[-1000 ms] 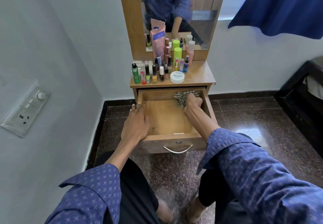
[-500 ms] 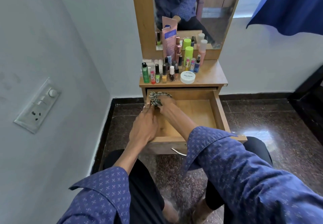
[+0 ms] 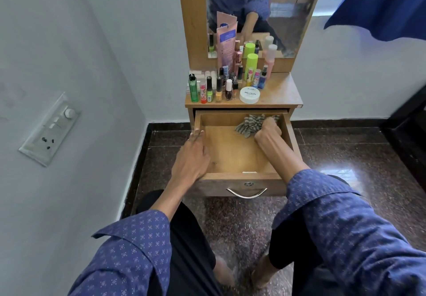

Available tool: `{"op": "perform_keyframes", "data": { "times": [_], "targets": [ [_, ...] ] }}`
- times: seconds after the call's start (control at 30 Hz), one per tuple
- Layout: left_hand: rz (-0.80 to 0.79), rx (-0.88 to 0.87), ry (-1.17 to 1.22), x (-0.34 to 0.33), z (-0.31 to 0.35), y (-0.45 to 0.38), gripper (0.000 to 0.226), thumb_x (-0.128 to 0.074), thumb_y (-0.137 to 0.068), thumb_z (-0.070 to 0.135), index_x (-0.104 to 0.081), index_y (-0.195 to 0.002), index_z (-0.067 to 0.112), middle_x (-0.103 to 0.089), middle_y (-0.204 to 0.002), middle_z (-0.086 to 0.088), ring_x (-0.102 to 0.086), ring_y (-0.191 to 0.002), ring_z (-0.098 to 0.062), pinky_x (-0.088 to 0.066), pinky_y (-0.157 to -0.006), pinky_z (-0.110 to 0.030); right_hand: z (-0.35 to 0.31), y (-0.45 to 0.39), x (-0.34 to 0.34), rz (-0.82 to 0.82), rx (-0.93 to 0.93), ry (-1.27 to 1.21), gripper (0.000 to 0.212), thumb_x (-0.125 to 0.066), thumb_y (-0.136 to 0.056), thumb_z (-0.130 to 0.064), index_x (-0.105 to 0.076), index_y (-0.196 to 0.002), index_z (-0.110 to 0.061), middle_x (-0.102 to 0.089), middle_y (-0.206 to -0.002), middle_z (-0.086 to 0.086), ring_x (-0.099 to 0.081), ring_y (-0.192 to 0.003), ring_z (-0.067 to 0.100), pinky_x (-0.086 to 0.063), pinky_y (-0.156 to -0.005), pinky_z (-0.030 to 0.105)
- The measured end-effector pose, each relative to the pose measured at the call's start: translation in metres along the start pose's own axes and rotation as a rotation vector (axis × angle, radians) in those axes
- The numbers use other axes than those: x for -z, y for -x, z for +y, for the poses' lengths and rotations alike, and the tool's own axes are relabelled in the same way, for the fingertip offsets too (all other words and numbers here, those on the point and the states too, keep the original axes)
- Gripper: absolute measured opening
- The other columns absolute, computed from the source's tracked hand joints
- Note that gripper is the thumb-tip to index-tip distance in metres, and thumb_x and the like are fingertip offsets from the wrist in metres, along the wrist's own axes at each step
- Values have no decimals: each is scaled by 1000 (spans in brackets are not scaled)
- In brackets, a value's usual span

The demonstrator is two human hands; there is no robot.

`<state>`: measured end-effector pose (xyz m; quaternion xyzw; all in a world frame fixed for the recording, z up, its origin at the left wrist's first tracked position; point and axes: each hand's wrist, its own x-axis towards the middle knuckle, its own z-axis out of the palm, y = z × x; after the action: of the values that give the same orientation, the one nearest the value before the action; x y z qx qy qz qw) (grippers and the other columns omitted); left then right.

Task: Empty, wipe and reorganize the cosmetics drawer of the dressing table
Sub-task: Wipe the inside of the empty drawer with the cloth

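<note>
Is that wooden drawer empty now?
Nearly: the wooden drawer holds only a striped cloth under the right hand; bare wood elsewhere.

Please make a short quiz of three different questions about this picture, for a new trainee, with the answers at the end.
1. True or false: the open wooden drawer has bottles inside.
2. Which hand presses the striped grey cloth in the drawer? A) left hand B) right hand
3. Fill in: the left hand grips the drawer's ____ side wall.

Key:
1. False. Only the cloth lies inside; the small cosmetic bottles and the round white jar stand on the wooden table top.
2. B, the right hand, at the back right corner.
3. Left.
</note>
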<state>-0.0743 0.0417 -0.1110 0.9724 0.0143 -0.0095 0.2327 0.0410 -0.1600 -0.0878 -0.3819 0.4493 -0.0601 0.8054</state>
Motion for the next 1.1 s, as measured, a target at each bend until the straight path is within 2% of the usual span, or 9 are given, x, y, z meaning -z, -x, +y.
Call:
{"op": "perform_keyframes", "data": {
  "times": [0.2, 0.43, 0.53, 0.6, 0.67, 0.77, 0.9, 1.03, 1.1],
  "targets": [
    [4, -3, -7, 0, -2, -2, 56, -36, -108, 22, -33, -163, 13, -25, -171, -5, -42, -150, -32, -37, -120, -50, -5, 7, 0, 63, 31, 177, 37, -56, -101, -5, -56, -137, 2, -60, -93, 4, -60, -92, 21, -48, -77, 26],
    [-6, -9, -27, -2, -2, -3, 56, -37, -108, 22, -33, -163, 11, -25, -171, -7, -45, -147, -34, -44, -117, -52, -16, 0, 18, 22, -13, 222, 47, -36, -109, 4, -29, -154, 14, -47, -152, 21, -44, -141, 29, -39, -56, 15],
    [-4, -5, -38, -2, -4, -6, 56, -37, -107, 23, -35, -162, 11, -25, -171, -7, -53, -140, -35, -51, -110, -53, -23, 2, 23, -77, -97, 34, 48, -32, -108, 11, -20, -154, 19, -30, -163, 28, -34, -149, 34, -30, -59, -11],
    [-2, -4, -38, -2, -4, -7, 57, -37, -106, 23, -35, -162, 12, -26, -171, -7, -55, -139, -34, -51, -110, -52, -14, -11, 21, -88, -70, 99, 44, -42, -106, 5, -38, -149, 11, -49, -151, 27, -54, -134, 39, -53, -100, 20],
    [2, -1, -34, -2, -3, -6, 57, -37, -106, 23, -36, -162, 11, -26, -171, -7, -55, -140, -34, -50, -111, -52, -2, -19, 16, -93, -39, 116, 39, -54, -101, -2, -53, -140, 2, -67, -128, 22, -70, -110, 37, -60, -95, 49],
    [3, 12, -10, -1, -3, -4, 59, -39, -103, 21, -36, -162, 12, -27, -170, -6, -62, -130, -34, -54, -106, -54, 15, -29, 2, -131, 59, 264, 45, -65, -95, -6, -51, -138, -8, -68, -125, 15, -73, -100, 32, -64, -83, 49],
    [-2, 19, 16, 1, -4, -7, 63, -38, -99, 20, -35, -162, 13, -29, -170, -7, -69, -116, -37, -58, -98, -55, 28, -15, -17, -122, 103, 514, 56, -59, -100, -14, -39, -153, -7, -43, -154, 14, -57, -129, 32, -57, -98, 44],
    [7, 13, 20, 5, 1, -3, 64, -42, -98, 11, -37, -161, 11, -33, -168, -9, -56, -137, -38, -47, -113, -56, 66, 14, -33, -250, 99, 678, 25, -59, -104, -13, -59, -123, 3, -70, -119, 11, -69, -82, 18, -50, -50, 19],
    [14, 20, 46, 8, 3, -1, 65, -43, -95, 7, -40, -160, 9, -39, -165, -12, -53, -139, -38, -45, -115, -55, 86, 23, -46, -304, 120, 687, 27, -63, -100, -9, -62, -124, 2, -70, -123, 9, -70, -96, 22, -54, -69, 21]
  ]
}}
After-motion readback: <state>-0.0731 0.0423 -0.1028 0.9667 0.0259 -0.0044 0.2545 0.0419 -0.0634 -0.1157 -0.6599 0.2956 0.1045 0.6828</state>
